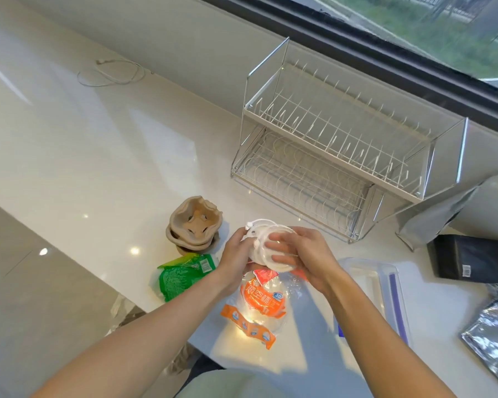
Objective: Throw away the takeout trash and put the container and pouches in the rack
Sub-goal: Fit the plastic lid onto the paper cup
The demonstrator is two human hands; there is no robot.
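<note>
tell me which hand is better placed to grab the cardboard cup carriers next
Left. The left hand is right beside the cardboard cup carriers; the right hand sits farther off, toward the rack.

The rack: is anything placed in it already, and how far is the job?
Nothing looks done: the rack holds nothing. In hand: both the left hand and right hand grip white plastic lids. Left: cup carriers, green wrapper, orange bag, clear container, pouches.

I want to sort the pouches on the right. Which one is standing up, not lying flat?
The grey pouch beside the dish rack stands upright. The black pouch and the shiny silver pouch lie flat on the counter.
</note>
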